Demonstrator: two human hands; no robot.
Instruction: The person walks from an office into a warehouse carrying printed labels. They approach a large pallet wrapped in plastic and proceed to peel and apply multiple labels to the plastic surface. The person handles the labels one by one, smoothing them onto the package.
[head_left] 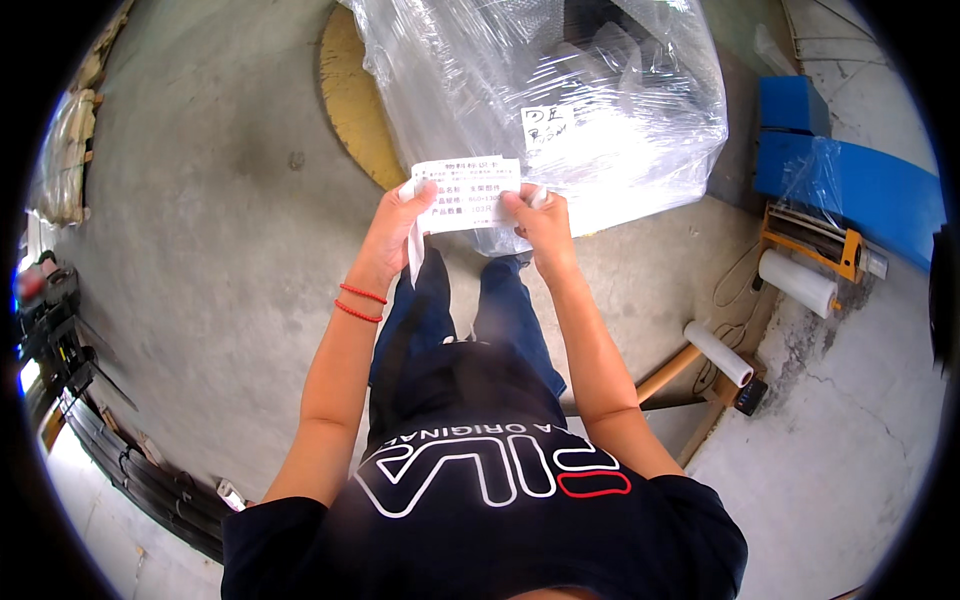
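Between my two hands I hold up a white printed label, its print facing me. My left hand pinches its left edge, where a narrow white strip hangs down below the fingers. At the right edge my right hand grips it with the thumb on the front; a bit of white material shows at those fingers too. Just beyond the label stands a large load wrapped in clear plastic film. A white sheet with handwriting lies on the wrapped side facing me.
Under the load shows a round yellow platform. To the right are blue machine housings, an orange bracket, a white film roll and another film roll. Wrapped goods stand far left, black bars lower left.
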